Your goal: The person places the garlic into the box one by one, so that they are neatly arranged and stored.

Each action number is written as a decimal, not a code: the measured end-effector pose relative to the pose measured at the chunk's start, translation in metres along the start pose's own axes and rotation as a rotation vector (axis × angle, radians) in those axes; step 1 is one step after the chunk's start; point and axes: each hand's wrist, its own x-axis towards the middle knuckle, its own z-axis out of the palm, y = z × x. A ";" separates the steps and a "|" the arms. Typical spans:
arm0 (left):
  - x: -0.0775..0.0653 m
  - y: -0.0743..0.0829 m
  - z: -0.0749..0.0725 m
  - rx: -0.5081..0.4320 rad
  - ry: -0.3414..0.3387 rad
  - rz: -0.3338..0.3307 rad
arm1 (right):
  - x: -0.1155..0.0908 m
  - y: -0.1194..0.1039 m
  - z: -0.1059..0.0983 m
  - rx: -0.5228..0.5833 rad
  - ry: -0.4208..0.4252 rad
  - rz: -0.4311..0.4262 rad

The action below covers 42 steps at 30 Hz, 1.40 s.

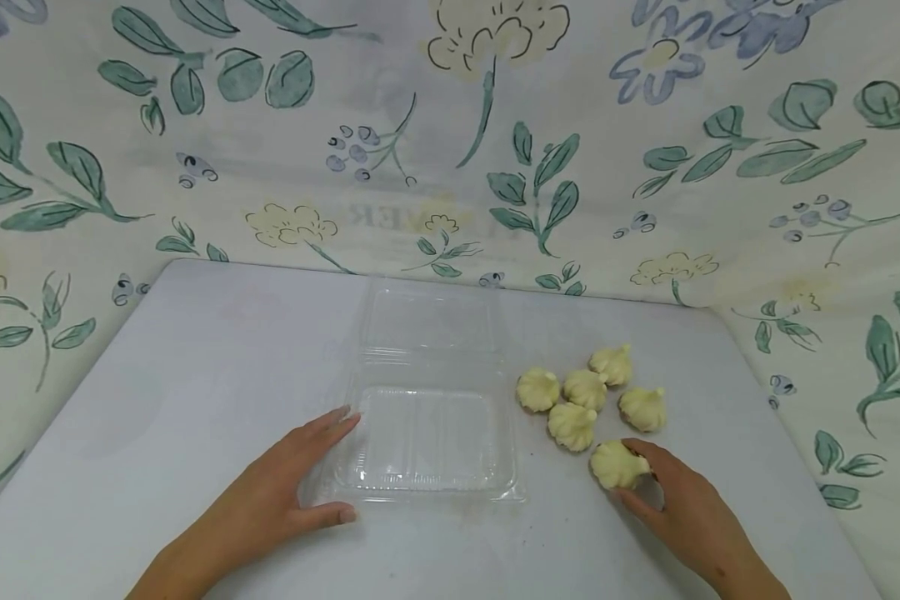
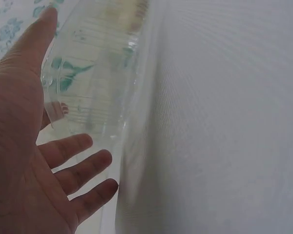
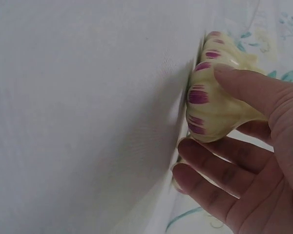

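A clear plastic clamshell container (image 1: 427,492) lies on the table with its lid (image 1: 431,321) folded back toward the wall. My left hand (image 1: 270,492) is at its left side, fingers spread and fingertips right at the rim; the left wrist view shows the container (image 2: 95,92) between thumb and fingers. On the right, my right hand (image 1: 686,504) pinches a pale yellow garlic bulb (image 1: 613,465) between thumb and fingers. Purple streaks mark the bottom of this bulb (image 3: 210,105) in the right wrist view. The bulb sits low, close over the table.
Several more garlic bulbs (image 1: 572,427) form a loose group right of the container, beyond my right hand. The white table (image 1: 217,350) ends at the back and sides against a hanging cloth (image 1: 450,183) printed with flowers and leaves.
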 end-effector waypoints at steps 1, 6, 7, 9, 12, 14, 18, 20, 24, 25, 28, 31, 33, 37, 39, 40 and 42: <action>0.000 0.000 0.000 -0.002 0.002 -0.001 | 0.000 0.000 0.000 0.001 -0.001 0.000; 0.000 0.000 0.001 -0.013 0.013 -0.006 | 0.001 -0.001 -0.002 0.014 -0.009 0.009; 0.000 0.000 0.001 -0.013 0.014 -0.005 | 0.001 -0.001 -0.003 0.019 -0.009 0.007; 0.000 0.000 0.001 -0.017 0.017 -0.004 | 0.000 -0.002 -0.006 0.032 0.004 -0.003; 0.000 0.000 0.001 -0.017 0.022 -0.004 | -0.002 -0.004 -0.010 0.047 0.033 -0.022; 0.000 0.000 0.001 -0.013 0.025 -0.007 | -0.003 -0.007 -0.014 0.055 0.055 -0.035; 0.000 0.000 0.002 -0.009 0.035 -0.012 | -0.004 -0.013 -0.022 0.066 0.101 -0.063; 0.000 0.000 0.002 -0.005 0.045 -0.013 | -0.004 -0.017 -0.026 0.081 0.129 -0.092; 0.000 0.002 0.001 0.002 0.064 -0.010 | 0.000 -0.026 -0.033 0.090 0.182 -0.135; 0.000 0.003 0.001 0.004 0.071 -0.005 | 0.001 -0.029 -0.035 0.101 0.186 -0.138; -0.001 0.004 0.001 0.008 0.084 0.006 | 0.005 -0.039 -0.039 0.114 0.184 -0.122; -0.001 0.004 0.000 0.014 0.091 0.010 | 0.010 -0.050 -0.043 0.140 0.181 -0.105; -0.001 0.004 0.001 0.014 0.089 0.008 | 0.013 -0.057 -0.045 0.155 0.192 -0.106; -0.001 0.004 0.002 0.010 0.077 -0.008 | 0.020 -0.071 -0.048 0.193 0.214 -0.135; -0.002 0.003 0.003 0.011 0.078 -0.011 | 0.025 -0.079 -0.048 0.220 0.218 -0.161; -0.002 0.002 0.003 0.010 0.079 -0.012 | 0.027 -0.083 -0.049 0.236 0.217 -0.173; -0.002 0.002 0.004 0.005 0.083 -0.008 | 0.032 -0.093 -0.048 0.274 0.214 -0.201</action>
